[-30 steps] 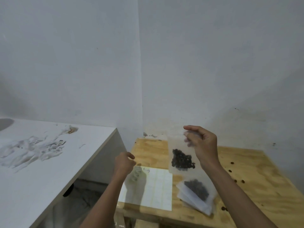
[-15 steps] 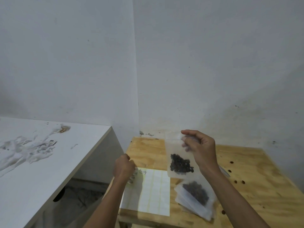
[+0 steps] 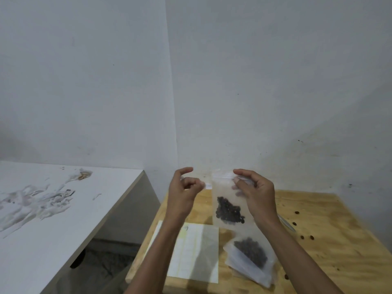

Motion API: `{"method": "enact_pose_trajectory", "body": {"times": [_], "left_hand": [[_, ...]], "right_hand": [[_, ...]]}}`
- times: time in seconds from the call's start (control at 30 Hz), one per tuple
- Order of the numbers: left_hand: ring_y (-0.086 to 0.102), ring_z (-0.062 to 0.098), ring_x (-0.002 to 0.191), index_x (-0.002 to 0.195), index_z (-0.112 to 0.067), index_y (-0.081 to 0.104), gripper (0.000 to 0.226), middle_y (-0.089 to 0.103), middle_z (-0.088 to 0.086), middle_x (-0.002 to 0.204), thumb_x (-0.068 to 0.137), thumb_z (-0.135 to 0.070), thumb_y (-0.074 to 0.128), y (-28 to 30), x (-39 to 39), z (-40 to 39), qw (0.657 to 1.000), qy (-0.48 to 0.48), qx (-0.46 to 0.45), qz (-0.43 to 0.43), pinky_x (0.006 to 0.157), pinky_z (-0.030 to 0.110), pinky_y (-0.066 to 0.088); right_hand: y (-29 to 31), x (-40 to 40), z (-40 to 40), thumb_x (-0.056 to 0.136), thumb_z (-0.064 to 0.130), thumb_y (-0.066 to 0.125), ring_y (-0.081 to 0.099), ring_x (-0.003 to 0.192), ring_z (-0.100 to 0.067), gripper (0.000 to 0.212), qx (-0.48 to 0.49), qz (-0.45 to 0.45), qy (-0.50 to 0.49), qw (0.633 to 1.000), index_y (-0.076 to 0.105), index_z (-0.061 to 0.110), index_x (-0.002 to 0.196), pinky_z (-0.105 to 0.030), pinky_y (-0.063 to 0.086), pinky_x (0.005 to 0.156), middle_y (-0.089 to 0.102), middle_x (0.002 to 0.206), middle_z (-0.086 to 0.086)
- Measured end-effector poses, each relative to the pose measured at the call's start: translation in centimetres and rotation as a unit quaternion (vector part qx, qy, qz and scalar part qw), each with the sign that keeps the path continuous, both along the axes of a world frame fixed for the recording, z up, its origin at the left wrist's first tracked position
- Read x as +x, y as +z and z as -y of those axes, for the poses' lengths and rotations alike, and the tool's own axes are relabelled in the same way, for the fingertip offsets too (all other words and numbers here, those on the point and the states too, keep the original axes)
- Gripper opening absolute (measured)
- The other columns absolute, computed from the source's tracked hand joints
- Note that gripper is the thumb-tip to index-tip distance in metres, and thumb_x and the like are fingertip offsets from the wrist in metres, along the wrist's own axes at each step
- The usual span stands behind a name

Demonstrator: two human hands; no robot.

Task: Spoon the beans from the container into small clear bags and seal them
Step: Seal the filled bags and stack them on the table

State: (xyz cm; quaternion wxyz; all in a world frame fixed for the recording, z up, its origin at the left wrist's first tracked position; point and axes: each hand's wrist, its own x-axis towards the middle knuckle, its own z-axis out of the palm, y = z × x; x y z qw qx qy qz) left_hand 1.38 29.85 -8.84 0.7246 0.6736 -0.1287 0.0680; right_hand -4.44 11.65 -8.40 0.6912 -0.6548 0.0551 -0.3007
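My right hand [image 3: 257, 195] pinches the top corner of a small clear bag [image 3: 223, 190], held upright above the wooden table [image 3: 331, 240]. Dark beans [image 3: 229, 211] lie heaped in the bag's bottom. My left hand [image 3: 182, 193] is raised just left of the bag's top and pinches a small white sticker [image 3: 207, 185] whose end reaches the bag's left edge. A pile of clear bags [image 3: 239, 264] lies on the table under my right forearm, the top one holding beans [image 3: 251, 250]. The bean container and the spoon are not in view.
A white sheet of stickers [image 3: 197, 257] lies at the table's near left. Several loose beans [image 3: 297, 212] are scattered at the right. A stained white table [image 3: 53, 219] stands to the left across a gap. White walls meet in a corner behind.
My left hand has risen from the sticker sheet to the top of the bag with a small white sticker in its fingers. My right hand has kept the bag held up.
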Motion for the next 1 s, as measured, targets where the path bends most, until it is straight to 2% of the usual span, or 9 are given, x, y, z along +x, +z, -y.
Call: {"method": "enact_pose_trajectory", "body": {"times": [0.07, 0.27, 0.37, 0.5, 0.57, 0.67, 0.73, 0.87, 1.0], "left_hand": [[0.071, 0.024, 0.089, 0.123, -0.015, 0.057, 0.044, 0.074, 0.007, 0.079, 0.087, 0.0, 0.076, 0.8, -1.6, 2.0, 0.999, -0.005, -0.032, 0.016, 0.089, 0.032, 0.055], [0.068, 0.027, 0.089, 0.118, -0.024, 0.055, 0.044, 0.075, 0.007, 0.083, 0.085, -0.004, 0.077, 0.9, -4.5, 5.4, 0.993, 0.072, -0.094, 0.015, 0.086, 0.033, 0.052], [0.069, 0.02, 0.087, 0.116, -0.027, 0.054, 0.044, 0.075, 0.002, 0.081, 0.085, -0.006, 0.078, 1.0, -5.2, 6.3, 0.991, 0.096, -0.096, 0.015, 0.09, 0.041, 0.052], [0.07, 0.019, 0.086, 0.116, -0.028, 0.056, 0.045, 0.074, -0.001, 0.081, 0.084, -0.006, 0.079, 1.3, -5.6, 6.8, 0.992, 0.095, -0.074, 0.039, 0.093, 0.049, 0.053], [0.067, 0.019, 0.089, 0.113, -0.033, 0.057, 0.046, 0.071, -0.004, 0.085, 0.082, -0.008, 0.081, 1.2, -5.6, 6.8, 0.992, 0.097, -0.049, 0.063, 0.088, 0.047, 0.055], [0.062, 0.015, 0.102, 0.108, -0.036, 0.062, 0.041, 0.066, -0.008, 0.104, 0.08, -0.014, 0.083, 1.2, -5.3, 6.5, 0.991, 0.093, -0.022, 0.099, 0.081, 0.035, 0.055], [0.064, 0.012, 0.102, 0.102, -0.032, 0.067, 0.03, 0.07, -0.007, 0.107, 0.085, -0.012, 0.08, 1.6, -5.1, 6.2, 0.993, 0.04, -0.012, 0.111, 0.081, 0.031, 0.055], [0.071, 0.024, 0.079, 0.099, -0.016, 0.076, 0.015, 0.076, 0.011, 0.085, 0.09, -0.005, 0.075, 2.3, -4.9, 6.1, 0.994, -0.051, -0.035, 0.085, 0.076, 0.037, 0.058], [0.074, 0.03, 0.096, 0.103, -0.016, 0.079, 0.017, 0.079, 0.009, 0.096, 0.089, -0.006, 0.076, 2.1, -5.1, 6.6, 0.994, -0.049, -0.076, 0.069, 0.09, 0.045, 0.059]], "right_hand": [[0.3, -0.3, -0.1, 0.093, 0.005, 0.071, 0.075, 0.075, -0.016, 0.018, -0.002, 0.0, 0.006, 1.0, 0.077, 0.018, 0.104, -0.023, 0.06, 0.063, 0.076, 0.102, 0.003], [1.5, -1.3, 0.4, 0.087, 0.008, 0.079, 0.073, 0.093, -0.017, 0.032, 0.004, -0.007, 0.05, 0.999, 0.075, 0.019, 0.116, -0.028, 0.063, 0.071, 0.072, 0.112, 0.005], [1.8, -1.6, 0.5, 0.083, 0.005, 0.082, 0.068, 0.102, -0.015, 0.041, -0.021, -0.008, 0.047, 0.999, 0.073, 0.019, 0.121, -0.027, 0.063, 0.072, 0.069, 0.115, 0.009], [2.0, -1.8, 0.8, 0.081, 0.001, 0.083, 0.065, 0.105, -0.014, 0.045, -0.049, 0.002, 0.027, 0.998, 0.073, 0.021, 0.12, -0.025, 0.062, 0.071, 0.067, 0.117, 0.009], [2.2, -2.0, 1.1, 0.081, 0.0, 0.082, 0.064, 0.106, -0.014, 0.045, -0.052, 0.005, 0.025, 0.998, 0.073, 0.023, 0.118, -0.023, 0.062, 0.069, 0.066, 0.117, 0.009], [2.6, -2.4, 1.5, 0.082, 0.001, 0.081, 0.061, 0.108, -0.008, 0.045, -0.062, 0.014, 0.029, 0.998, 0.072, 0.028, 0.117, -0.015, 0.058, 0.069, 0.066, 0.118, 0.013], [3.0, -2.6, 1.8, 0.081, 0.004, 0.081, 0.06, 0.109, -0.001, 0.042, -0.08, 0.02, 0.033, 0.996, 0.073, 0.03, 0.113, -0.01, 0.054, 0.073, 0.067, 0.116, 0.019], [3.4, -2.7, 2.4, 0.081, 0.002, 0.081, 0.069, 0.095, -0.003, 0.023, -0.087, 0.037, 0.042, 0.995, 0.08, 0.022, 0.092, -0.016, 0.056, 0.073, 0.076, 0.095, 0.014], [3.0, -3.1, 2.3, 0.083, 0.01, 0.081, 0.073, 0.087, -0.004, 0.012, -0.109, 0.027, 0.041, 0.993, 0.082, 0.019, 0.09, -0.022, 0.058, 0.081, 0.079, 0.088, 0.011]]}}
